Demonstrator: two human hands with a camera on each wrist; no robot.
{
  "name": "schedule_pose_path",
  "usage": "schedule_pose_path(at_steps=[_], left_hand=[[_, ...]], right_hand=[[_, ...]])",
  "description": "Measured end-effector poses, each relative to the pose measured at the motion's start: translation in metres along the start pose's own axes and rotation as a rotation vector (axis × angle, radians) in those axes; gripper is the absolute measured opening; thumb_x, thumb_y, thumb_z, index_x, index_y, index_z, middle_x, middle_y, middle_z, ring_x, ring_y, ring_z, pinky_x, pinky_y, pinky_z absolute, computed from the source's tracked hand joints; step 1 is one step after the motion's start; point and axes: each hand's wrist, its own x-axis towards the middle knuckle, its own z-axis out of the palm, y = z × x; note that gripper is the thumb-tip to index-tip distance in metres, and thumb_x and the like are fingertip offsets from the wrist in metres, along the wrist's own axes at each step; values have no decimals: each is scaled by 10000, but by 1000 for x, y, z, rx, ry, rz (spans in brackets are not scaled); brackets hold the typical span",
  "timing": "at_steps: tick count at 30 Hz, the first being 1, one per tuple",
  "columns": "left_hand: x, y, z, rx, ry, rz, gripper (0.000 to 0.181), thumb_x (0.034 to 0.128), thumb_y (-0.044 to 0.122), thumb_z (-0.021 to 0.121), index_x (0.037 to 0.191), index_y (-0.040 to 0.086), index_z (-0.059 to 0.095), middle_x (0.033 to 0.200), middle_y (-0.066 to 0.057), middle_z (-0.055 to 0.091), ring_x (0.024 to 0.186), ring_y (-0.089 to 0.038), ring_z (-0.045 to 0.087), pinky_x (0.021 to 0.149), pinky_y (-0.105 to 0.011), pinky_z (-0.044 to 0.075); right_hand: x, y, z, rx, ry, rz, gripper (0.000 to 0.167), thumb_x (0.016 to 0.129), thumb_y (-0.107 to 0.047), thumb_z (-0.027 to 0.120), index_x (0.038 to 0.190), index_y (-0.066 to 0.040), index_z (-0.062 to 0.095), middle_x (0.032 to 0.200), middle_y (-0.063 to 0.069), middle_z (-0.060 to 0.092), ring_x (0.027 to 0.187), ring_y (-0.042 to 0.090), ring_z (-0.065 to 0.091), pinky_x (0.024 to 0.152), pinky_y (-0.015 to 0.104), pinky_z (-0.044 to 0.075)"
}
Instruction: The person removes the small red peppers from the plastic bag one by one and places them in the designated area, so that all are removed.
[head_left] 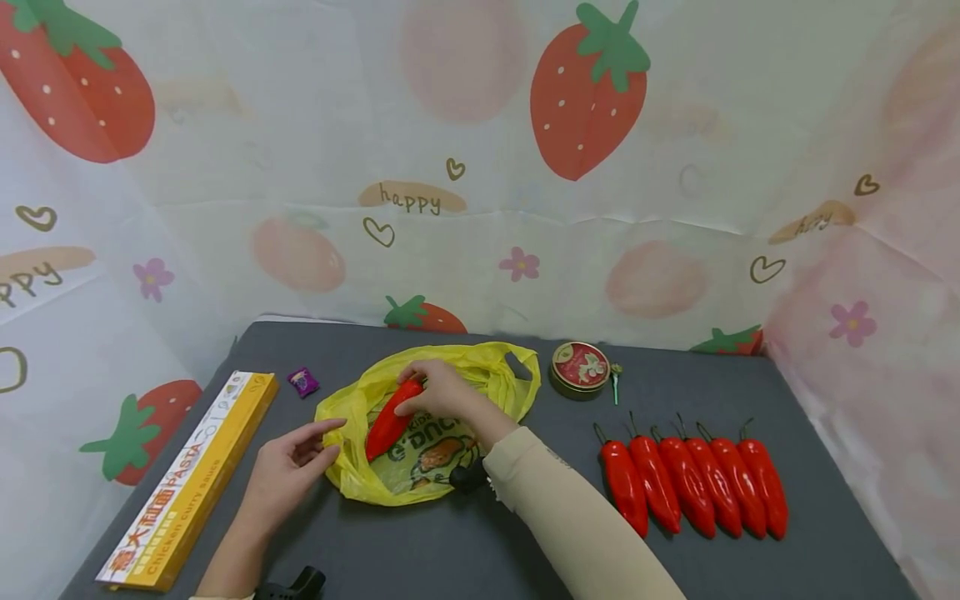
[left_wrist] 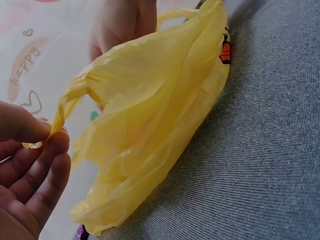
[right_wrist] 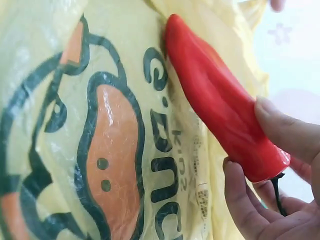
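A yellow plastic bag (head_left: pixel 442 354) lies spread on the dark table, its printed inside showing. My right hand (head_left: pixel 438 390) holds a red chili pepper (head_left: pixel 388 423) by its stem end, over the bag's opening. In the right wrist view the thumb (right_wrist: pixel 285 127) and fingers pinch this pepper (right_wrist: pixel 215 95), its dark stem pointing toward the palm. At the bag's left edge, my left hand (head_left: pixel 288 467) pinches the yellow plastic between thumb and fingers. The left wrist view shows this left hand (left_wrist: pixel 30 165) gripping a twisted strip of the bag (left_wrist: pixel 150 110).
Several red peppers (head_left: pixel 690 483) lie in a row at the right. A round red tin (head_left: pixel 580 369) and a small green-handled item (head_left: pixel 616 383) stand behind them. At left are a yellow pasta box (head_left: pixel 195 475) and a purple packet (head_left: pixel 303 382). A strawberry-printed cloth (head_left: pixel 480 167) hangs behind the table.
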Motion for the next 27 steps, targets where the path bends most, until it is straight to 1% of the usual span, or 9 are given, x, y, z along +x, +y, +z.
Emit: schedule_pose_path(at_steps=[4,7,10,14,18,20,22,25,27], left_hand=[[1,0,1,-7,2,16,315,964,200,697,1268,118,697,1075,-93,703,838,-101,588,690,-190,555],[1,-1,0,-4,6,21,311,968,202,693,1266,114,698,1082,-94,706,835,-90,585,687,-188,552],[0,0,0,2,4,14,316,972,214,689,1271,113,696,1112,-102,712,840,-81,586,697,-183,550],[0,2,-1,7,0,2,326,976,229,685,1280,112,692,1142,-112,712,856,-80,591,715,-177,549],[0,3,-1,5,3,-1,329,975,235,687,1280,112,692,1155,-113,707,869,-79,593,735,-161,547],[0,4,-1,-1,0,-2,331,975,236,686,1282,112,691,1158,-114,705,870,-73,591,739,-156,546],[1,4,-1,-4,-2,-2,333,976,238,685,1283,109,690,1155,-119,706,864,-70,592,739,-156,546],[1,5,0,-4,-6,-10,335,977,237,683,1286,107,688,1156,-123,710,861,-68,595,739,-159,548],[1,4,1,3,-5,-15,333,977,236,683,1285,108,688,1157,-123,711,860,-68,596,739,-159,548]], right_hand=[[-10,-2,-8,-29,2,-50,417,891,-248,789,1288,-161,694,1301,53,634,982,176,603,730,263,529],[-21,-3,-14,-19,4,-76,381,968,-240,695,1338,-155,666,1354,66,618,1018,205,635,725,276,543],[-33,-2,-21,-12,25,-98,361,1032,-222,590,1384,-149,626,1386,79,594,1093,232,624,783,299,545],[-49,2,-32,-3,76,-155,353,1069,-181,498,1405,-135,598,1416,78,567,1152,245,580,882,351,526],[-68,8,-44,66,101,-221,342,1078,-130,450,1383,-114,603,1411,93,566,1154,256,568,945,457,522],[-77,12,-51,91,104,-243,339,1081,-131,440,1377,-124,605,1391,90,579,1102,248,568,910,449,531],[-85,17,-57,130,101,-265,329,1081,-142,443,1377,-101,582,1373,119,588,1064,249,572,880,456,542],[-98,27,-65,153,119,-262,302,1073,-210,486,1343,-103,569,1278,112,630,956,253,591,820,446,559],[-106,34,-70,158,132,-259,287,1059,-239,525,1311,-107,565,1216,112,641,925,260,615,818,493,575]])
